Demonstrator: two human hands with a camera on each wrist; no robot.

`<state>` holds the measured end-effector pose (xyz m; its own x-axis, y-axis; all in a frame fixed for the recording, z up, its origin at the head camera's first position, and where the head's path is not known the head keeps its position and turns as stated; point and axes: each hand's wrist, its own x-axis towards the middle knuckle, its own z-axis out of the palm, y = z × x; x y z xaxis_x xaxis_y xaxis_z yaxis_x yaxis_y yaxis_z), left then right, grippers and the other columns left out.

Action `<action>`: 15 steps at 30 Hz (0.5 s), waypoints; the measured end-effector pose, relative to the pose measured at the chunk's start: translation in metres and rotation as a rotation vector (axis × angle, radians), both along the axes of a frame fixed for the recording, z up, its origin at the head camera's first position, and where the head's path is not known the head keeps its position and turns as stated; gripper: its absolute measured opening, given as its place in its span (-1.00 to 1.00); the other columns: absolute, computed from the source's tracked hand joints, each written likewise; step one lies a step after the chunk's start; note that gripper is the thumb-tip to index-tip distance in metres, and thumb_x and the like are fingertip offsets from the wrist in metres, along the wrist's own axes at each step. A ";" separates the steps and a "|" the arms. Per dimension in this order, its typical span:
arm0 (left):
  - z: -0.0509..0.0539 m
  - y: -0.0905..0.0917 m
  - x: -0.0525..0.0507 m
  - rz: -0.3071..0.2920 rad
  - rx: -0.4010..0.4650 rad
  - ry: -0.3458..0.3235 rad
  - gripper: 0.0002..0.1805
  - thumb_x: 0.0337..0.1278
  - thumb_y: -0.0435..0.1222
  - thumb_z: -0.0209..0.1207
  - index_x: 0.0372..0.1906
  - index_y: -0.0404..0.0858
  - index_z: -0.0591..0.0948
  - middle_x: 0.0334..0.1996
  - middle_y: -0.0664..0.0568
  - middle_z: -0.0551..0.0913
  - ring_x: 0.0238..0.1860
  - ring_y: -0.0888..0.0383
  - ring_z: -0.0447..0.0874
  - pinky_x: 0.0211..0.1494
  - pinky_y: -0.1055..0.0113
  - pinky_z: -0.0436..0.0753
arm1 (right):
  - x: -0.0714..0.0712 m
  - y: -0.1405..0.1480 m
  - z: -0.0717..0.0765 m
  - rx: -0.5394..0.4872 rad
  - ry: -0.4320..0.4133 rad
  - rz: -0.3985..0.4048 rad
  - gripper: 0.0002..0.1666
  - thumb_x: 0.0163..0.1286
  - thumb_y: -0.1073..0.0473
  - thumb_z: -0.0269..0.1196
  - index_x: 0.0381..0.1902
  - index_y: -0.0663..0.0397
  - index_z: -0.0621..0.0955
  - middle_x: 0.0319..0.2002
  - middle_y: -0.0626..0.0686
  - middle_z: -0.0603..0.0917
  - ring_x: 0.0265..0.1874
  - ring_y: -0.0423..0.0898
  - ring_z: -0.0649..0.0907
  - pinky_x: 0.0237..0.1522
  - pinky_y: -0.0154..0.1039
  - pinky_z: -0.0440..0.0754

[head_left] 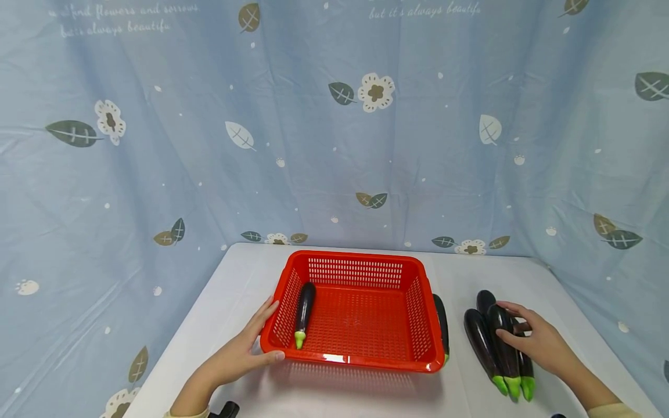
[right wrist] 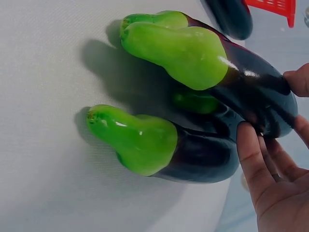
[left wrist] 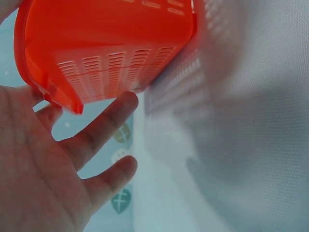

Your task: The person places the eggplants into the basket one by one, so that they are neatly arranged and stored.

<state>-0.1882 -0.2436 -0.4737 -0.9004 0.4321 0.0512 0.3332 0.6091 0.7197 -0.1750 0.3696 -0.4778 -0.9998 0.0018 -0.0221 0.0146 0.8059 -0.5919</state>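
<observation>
A red basket (head_left: pixel 360 257) holds one dark eggplant (head_left: pixel 305 305) along its left side. My left hand (head_left: pixel 240 351) rests at the basket's left front corner, thumb on the front rim and fingers at the left rim; the left wrist view shows the hand (left wrist: pixel 48 169) with fingers spread against the basket's outside (left wrist: pixel 111 34). On the right, my right hand (head_left: pixel 540 345) holds the upper end of an eggplant (head_left: pixel 503 342) lying over others. In the right wrist view, thumb and fingers of the hand (right wrist: pixel 282 193) pinch that glossy eggplant (right wrist: pixel 256 82), its green cap pointing left.
Another eggplant (head_left: pixel 442 319) lies against the outside of the basket's right wall. Several eggplants (head_left: pixel 478 337) form the pile under and beside the right hand. A white cloth (head_left: pixel 251 267) covers the table, and a blue patterned curtain (head_left: pixel 313 145) hangs behind.
</observation>
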 end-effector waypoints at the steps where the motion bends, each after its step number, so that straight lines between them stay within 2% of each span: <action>1: 0.000 0.000 0.000 -0.002 0.003 0.003 0.11 0.15 0.02 0.40 0.66 -0.04 -0.01 0.66 -0.03 -0.16 0.54 -0.36 0.00 0.28 -0.48 0.32 | 0.000 0.000 0.001 0.003 -0.002 -0.002 -0.06 0.36 -0.16 0.38 0.49 0.20 0.29 0.28 0.54 0.39 -0.06 0.28 0.64 -0.29 0.08 0.69; 15: 0.004 0.000 0.000 -0.001 -0.002 -0.015 0.11 0.15 0.03 0.39 0.66 -0.08 -0.02 0.66 -0.03 -0.16 0.54 -0.36 0.02 0.28 -0.47 0.33 | -0.004 -0.004 0.007 -0.002 0.004 0.012 -0.06 0.38 -0.16 0.36 0.50 0.20 0.29 0.29 0.53 0.40 -0.04 0.25 0.63 -0.27 0.08 0.67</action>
